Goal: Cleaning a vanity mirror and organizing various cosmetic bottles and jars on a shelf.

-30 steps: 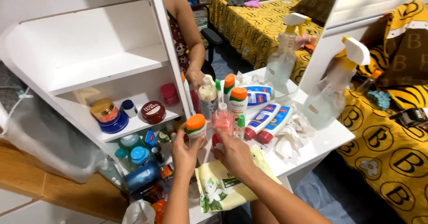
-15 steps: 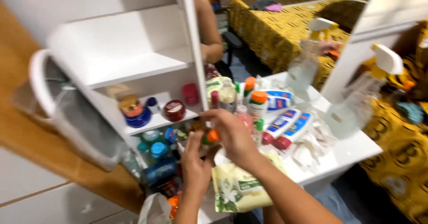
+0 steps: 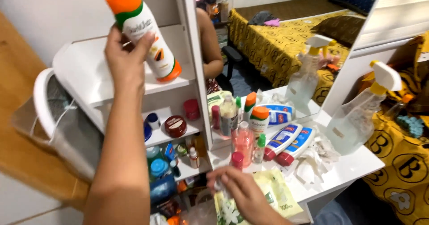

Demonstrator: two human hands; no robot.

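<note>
The top shelf (image 3: 134, 68) lay mostly bare, blocked only by the left hand (image 3: 126, 59) and its tilted lotion bottle (image 3: 145, 32). The middle shelf (image 3: 167, 135) held jars (image 3: 175, 125), with gaps between them. The bottom shelf was packed with small bottles (image 3: 157, 164). On the tabletop (image 3: 357, 167), upright bottles (image 3: 243, 133) crowded the mirror, a spray bottle (image 3: 359, 113) stood at right, and tissues (image 3: 313, 160) lay between.

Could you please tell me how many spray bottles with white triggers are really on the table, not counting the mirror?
1. The spray bottle stands at the table's right end, beside the mirror; the second one is only its reflection.
</note>
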